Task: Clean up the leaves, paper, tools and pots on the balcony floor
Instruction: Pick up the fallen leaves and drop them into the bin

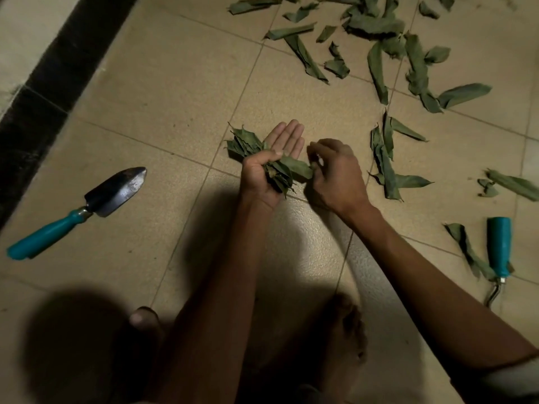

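Observation:
My left hand [271,161] lies palm up over the tiled floor with its fingers straight, and its thumb clamps a bundle of green leaves [243,144] against the palm. My right hand [335,170] is just to the right and pinches the end of one leaf [297,168] that lies on the bundle. Several loose leaves [385,161] lie on the floor right of my hands, and many more are scattered at the top right [376,24].
A trowel [116,191] with a teal handle lies on the floor at the left. A second teal-handled tool [499,243] lies at the right edge, partly over a leaf. A dark border strip [43,91] runs along the upper left. My bare feet [350,325] are at the bottom.

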